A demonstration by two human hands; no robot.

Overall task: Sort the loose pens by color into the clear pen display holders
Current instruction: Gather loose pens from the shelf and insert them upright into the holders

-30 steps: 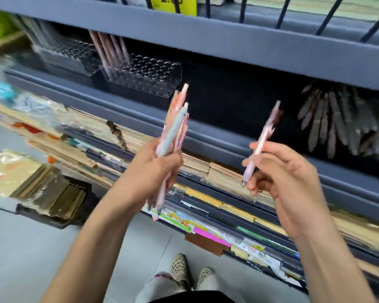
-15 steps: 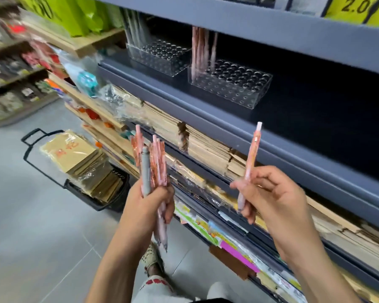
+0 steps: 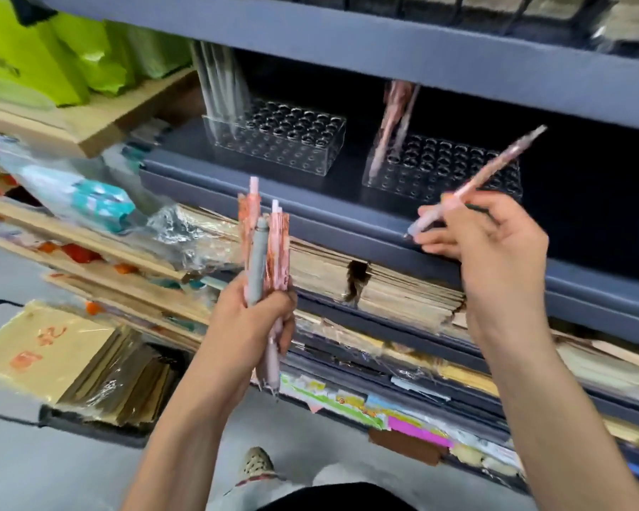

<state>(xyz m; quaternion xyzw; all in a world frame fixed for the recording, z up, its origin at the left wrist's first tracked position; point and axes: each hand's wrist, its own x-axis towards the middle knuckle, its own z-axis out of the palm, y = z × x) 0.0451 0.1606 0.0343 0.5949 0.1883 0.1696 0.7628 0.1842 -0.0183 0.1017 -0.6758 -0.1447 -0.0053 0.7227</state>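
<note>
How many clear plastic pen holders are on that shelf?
2. The left holder stands on the dark shelf with pale pens at its left end. The right holder stands beside it, apart, with pink pens. Others may be out of view.

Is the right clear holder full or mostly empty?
Mostly empty: right holder has a few pink pens at its left end; the rest looks vacant.
</note>
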